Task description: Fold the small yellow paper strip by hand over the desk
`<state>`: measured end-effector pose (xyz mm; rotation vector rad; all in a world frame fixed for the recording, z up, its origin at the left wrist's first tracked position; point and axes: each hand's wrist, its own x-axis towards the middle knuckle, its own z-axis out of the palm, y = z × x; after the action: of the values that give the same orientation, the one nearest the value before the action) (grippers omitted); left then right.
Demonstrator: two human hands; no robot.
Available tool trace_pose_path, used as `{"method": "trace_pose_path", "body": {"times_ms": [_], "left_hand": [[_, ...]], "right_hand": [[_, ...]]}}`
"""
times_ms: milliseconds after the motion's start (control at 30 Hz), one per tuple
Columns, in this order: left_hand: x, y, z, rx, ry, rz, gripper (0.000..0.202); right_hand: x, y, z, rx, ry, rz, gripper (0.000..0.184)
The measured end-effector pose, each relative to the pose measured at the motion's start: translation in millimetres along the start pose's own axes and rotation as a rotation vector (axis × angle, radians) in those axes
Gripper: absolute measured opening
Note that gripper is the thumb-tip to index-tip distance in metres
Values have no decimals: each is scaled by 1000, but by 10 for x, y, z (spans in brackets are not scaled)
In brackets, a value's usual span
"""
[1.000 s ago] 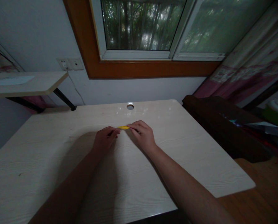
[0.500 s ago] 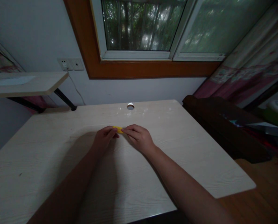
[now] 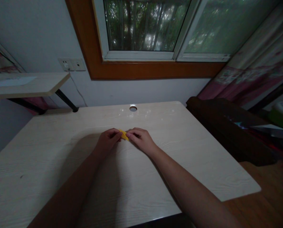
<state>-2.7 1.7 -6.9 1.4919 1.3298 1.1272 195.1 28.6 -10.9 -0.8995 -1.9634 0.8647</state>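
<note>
A small yellow piece point(image 3: 123, 135), folded paper by the look of it, lies between my two hands in the middle of a pale wooden desk point(image 3: 60, 164). My left hand point(image 3: 107, 141) pinches its left end with curled fingers. On the other end my right hand point(image 3: 141, 140) is closed, fingertips pressed against the piece. Most of the yellow piece is hidden by my fingers.
A round cable hole point(image 3: 133, 108) sits near the desk's far edge. A raised side shelf point(image 3: 25, 85) stands at the left, a wall socket point(image 3: 71, 64) and window behind. Dark wooden furniture point(image 3: 227, 126) with cluttered items borders the desk's right side.
My hands have drawn closer together and a little toward me. The yellow piece shows shorter and more tilted than before, with more of it covered by my fingers.
</note>
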Motion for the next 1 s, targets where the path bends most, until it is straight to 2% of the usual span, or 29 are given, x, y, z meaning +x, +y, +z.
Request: {"method": "trace_pose_path", "body": {"times_ms": [167,300,567,867,1000], "left_hand": [[5,-49,1,56,-23,8,28],[0,-40,3,76,-62,37,29],[7,-34,8,208,-99,147,24],[19,4,-12,188,-105,141,19],[22,23,-25,145,-78,80,21]], "right_hand": [[-2,80,40,105,-103,126,24],[-2,103,30,183,-122,203,26],[4,98,26,240,-99,215,26],[-1,88,25,244,-141,192,26],[-5,106,24,245,-144,189,24]]}}
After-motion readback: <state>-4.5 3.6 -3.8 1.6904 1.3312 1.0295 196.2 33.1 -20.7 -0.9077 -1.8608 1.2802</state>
